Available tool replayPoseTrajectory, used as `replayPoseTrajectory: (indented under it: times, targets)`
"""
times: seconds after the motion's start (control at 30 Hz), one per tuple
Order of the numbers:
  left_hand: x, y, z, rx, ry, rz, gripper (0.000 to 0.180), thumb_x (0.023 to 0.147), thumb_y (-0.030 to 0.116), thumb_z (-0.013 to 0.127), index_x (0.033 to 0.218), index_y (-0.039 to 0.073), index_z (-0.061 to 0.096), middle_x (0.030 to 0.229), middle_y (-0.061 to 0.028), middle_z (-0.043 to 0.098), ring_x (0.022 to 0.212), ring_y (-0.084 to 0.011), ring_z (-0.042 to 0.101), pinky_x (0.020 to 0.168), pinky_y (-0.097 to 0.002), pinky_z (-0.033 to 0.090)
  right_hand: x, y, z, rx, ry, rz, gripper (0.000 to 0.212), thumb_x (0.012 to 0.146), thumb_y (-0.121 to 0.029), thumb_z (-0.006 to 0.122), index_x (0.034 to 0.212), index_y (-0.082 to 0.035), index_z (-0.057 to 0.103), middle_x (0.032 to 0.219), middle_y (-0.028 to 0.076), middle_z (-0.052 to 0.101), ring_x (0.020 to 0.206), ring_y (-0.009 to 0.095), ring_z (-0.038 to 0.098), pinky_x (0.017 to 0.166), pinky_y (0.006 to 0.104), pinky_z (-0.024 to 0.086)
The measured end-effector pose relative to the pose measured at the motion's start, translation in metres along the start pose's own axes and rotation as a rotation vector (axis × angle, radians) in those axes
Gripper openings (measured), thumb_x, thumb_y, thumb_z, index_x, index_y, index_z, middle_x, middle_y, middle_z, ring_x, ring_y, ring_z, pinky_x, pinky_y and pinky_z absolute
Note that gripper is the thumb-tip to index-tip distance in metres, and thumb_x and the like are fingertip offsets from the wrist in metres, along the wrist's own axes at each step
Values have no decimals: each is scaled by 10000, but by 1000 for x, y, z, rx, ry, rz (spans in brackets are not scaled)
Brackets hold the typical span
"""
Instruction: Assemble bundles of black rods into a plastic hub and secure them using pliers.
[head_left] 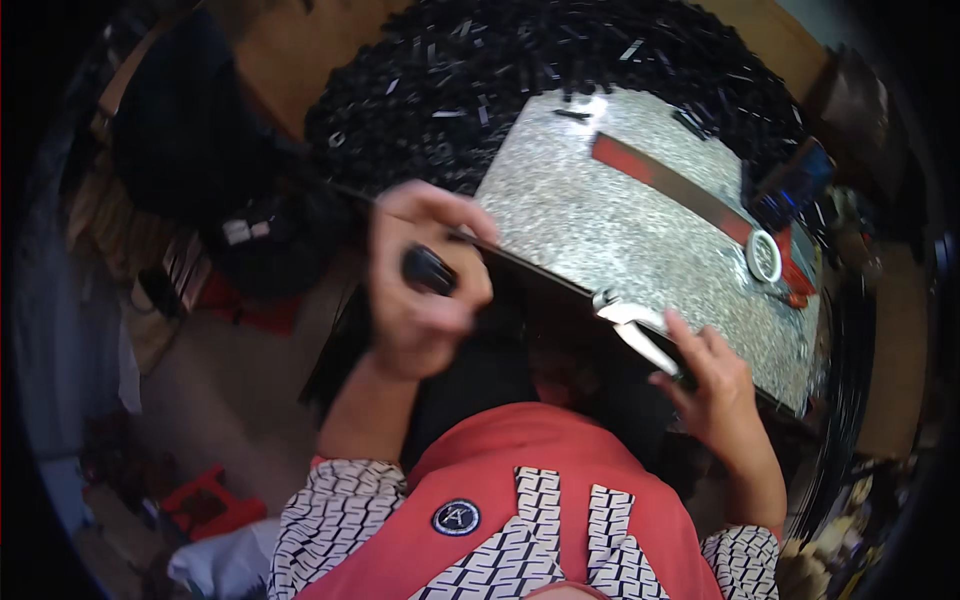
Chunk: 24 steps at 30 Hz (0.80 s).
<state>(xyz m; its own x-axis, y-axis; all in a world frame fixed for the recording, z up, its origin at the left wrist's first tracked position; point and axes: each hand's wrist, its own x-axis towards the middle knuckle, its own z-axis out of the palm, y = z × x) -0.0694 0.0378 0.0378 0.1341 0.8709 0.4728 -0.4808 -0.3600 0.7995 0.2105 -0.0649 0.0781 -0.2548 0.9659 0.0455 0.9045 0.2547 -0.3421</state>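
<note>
My left hand [425, 290], smeared a little by motion, is curled round a short black piece [430, 270] just off the board's near left edge. A thin dark strand seems to run by its fingers, too blurred to name. To the right, my right hand [718, 385] grips a pair of pliers-like cutters [638, 335] with bright metal jaws. Their tip points up and left at the edge of the speckled grey board [570, 220]. Most of the cutters' handles are hidden by my fingers.
A large heap of small black pieces [440, 95] lies behind the board. On the board are a long reddish-brown strip [670, 185], a white ring-shaped roll [764, 257] and a red-handled tool [797, 270]. A dark phone-like device [795, 185] rests at its right edge.
</note>
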Motion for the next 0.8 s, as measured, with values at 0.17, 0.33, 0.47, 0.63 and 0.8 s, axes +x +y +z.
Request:
replayPoseTrajectory:
  times: [0.17,0.33,0.47,0.63,0.8]
  targets:
    - [9,145,-43,5,172,566,520,947,425,497,1148,-51,439,888,-99,434,600,-98,376,552,-248,312,19,34,11,-147,79,101,715,735,-154,754,1378,-104,446,880,159,534,751,333,557,683,402,458]
    - [-12,187,-60,388,151,707,334,928,287,556,1020,-28,490,808,-60,429,613,-110,353,550,-263,301,47,45,41,-270,80,179,674,770,-165,716,1382,-103,438,1035,170,523,915,337,546,785,416,448]
    - [-15,151,-55,426,90,355,657,913,509,524,1215,-64,413,779,-69,529,521,-78,408,429,-192,320,43,61,35,-374,194,74,636,751,-151,727,1334,-80,481,1114,168,517,1023,336,510,882,418,419]
    - [-37,35,-95,290,3,-403,420,969,316,521,1182,-45,527,743,-82,582,493,-56,429,440,-192,345,21,80,29,-340,248,127,563,707,-206,755,1224,-75,572,1125,211,511,1007,363,518,862,444,430]
    - [-100,-117,-219,762,136,-918,481,950,353,533,1264,-10,510,979,-135,646,766,-207,627,664,-307,519,-26,114,12,-395,407,194,538,786,-311,699,1239,-71,532,1111,178,512,1035,336,491,886,430,406]
